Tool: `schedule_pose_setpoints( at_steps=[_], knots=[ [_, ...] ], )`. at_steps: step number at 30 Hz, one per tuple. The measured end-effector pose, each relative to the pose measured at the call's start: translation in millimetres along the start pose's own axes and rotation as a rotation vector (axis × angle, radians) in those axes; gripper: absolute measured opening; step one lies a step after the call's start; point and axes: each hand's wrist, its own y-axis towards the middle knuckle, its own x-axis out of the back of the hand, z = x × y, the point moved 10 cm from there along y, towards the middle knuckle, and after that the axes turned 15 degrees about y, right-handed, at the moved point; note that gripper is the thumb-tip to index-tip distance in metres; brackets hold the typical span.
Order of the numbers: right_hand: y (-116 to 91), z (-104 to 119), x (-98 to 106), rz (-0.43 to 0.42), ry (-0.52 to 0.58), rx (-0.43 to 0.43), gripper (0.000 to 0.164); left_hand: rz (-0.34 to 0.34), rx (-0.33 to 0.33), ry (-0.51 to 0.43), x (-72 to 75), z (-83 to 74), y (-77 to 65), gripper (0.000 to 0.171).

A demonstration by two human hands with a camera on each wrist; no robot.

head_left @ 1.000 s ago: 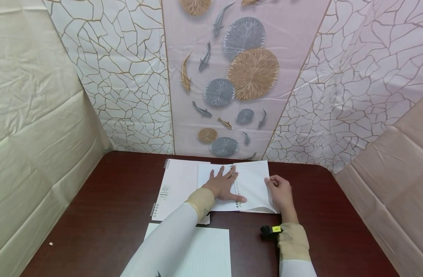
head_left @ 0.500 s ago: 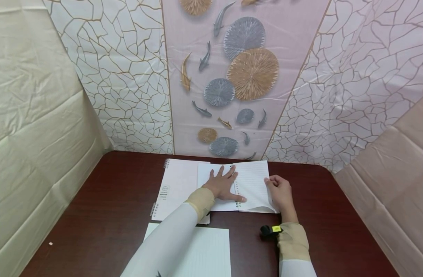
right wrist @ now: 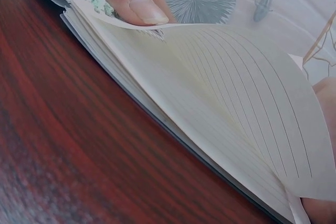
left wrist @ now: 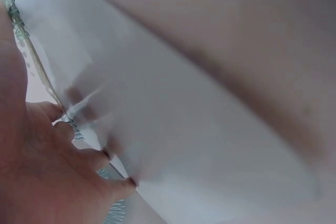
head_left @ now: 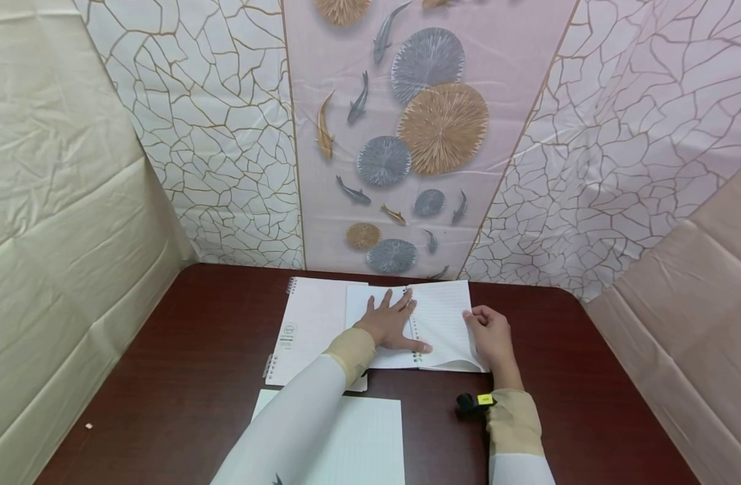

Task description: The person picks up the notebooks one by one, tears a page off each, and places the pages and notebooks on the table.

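Wrinkled sheeting, white with a gold crackle pattern and a pink central panel of fish and round leaves, rises behind the workspace, with plain beige sheeting along both sides. Before it spreads a dark red-brown wood-grain tabletop. White sleeves with beige cuffs reach in from the near edge.

The white spiral-bound notebook lies open near the tabletop's far edge, its left side overlapping a pale pink-white spiral notebook that lies closed to the left. Nearer the person rests a pale sheet of lined paper, the left forearm crossing above it in the head view.

At the open notebook's right side, a white lined page bows up, its near edge curved away from the leaves beneath. The left hand lies over the left side and the binding, grip spread wide and holding nothing, thumb across the rings. The right hand has a narrow grip, thumb and fingers pinching that page at its outer edge.

Beside the right cuff sits a small black device bearing a bright yellow label. Smallest is a white scrap at far left.
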Motion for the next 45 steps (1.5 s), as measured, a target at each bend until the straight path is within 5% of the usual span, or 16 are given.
schedule_pose_setpoints(
  at_steps=[45],
  knots=[
    [-1.8, 1.1, -0.6, 0.026, 0.040, -0.004, 0.026, 0.001, -0.031, -0.001, 0.1, -1.9, -0.4, 0.112]
  ],
)
